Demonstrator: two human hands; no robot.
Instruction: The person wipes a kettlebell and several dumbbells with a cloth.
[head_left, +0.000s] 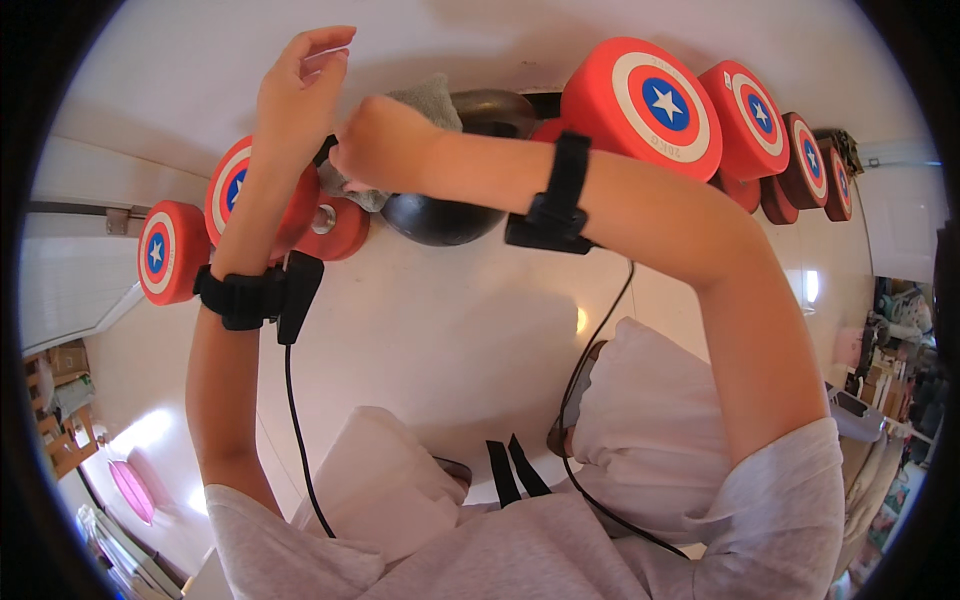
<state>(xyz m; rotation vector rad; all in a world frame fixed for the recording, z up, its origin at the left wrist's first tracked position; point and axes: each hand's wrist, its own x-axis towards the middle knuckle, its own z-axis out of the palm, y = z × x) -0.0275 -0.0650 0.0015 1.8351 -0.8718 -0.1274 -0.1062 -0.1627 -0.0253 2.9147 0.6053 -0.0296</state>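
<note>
My left hand (304, 90) is raised near the wall, above a red dumbbell (229, 180), its fingers loosely bent and apart with nothing in them. Just right of it, my right hand (382, 146) is curled against a grey-green cloth (424, 97), part of which hangs below the fist. The cloth lies beside a black kettlebell or ball-like weight (442, 219), partly hidden by my right forearm. Both forearms wear black straps with small black devices and cables.
Another red dumbbell (172, 251) stands at the far left. To the right stand a large red dumbbell (645, 105) and several smaller ones (754, 120) along the white wall. My bent knees flank the pale floor (450, 322). Shelves with mixed goods (892, 352) are at the right edge.
</note>
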